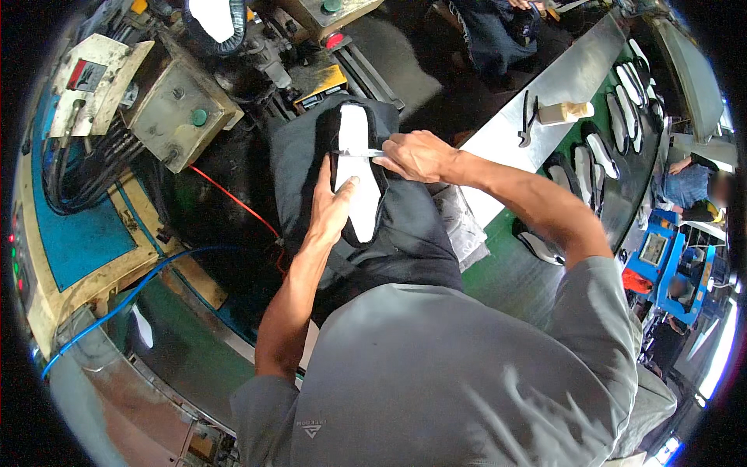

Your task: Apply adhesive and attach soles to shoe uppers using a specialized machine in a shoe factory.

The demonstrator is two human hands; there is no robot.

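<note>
A black shoe upper with a white sole side point(362, 206) lies bottom up across my lap, its long axis pointing away from me. My left hand point(333, 204) is closed round its near left side, thumb pressed on the white surface. From the right, my right hand point(419, 156) grips a flat, shiny metal tool point(359, 153), which looks like a blade. This tool lies crosswise over the white surface, about midway along the shoe; its handle is hidden in my fingers.
Machinery with a control box point(183, 109) stands at the left, a blue hose point(128, 292) below it. Right of me, a metal table point(498, 167) bears a dark hand tool point(528, 117) and a beige container point(564, 114). Several similar shoes point(601, 156) lie beyond. Other people are farther off.
</note>
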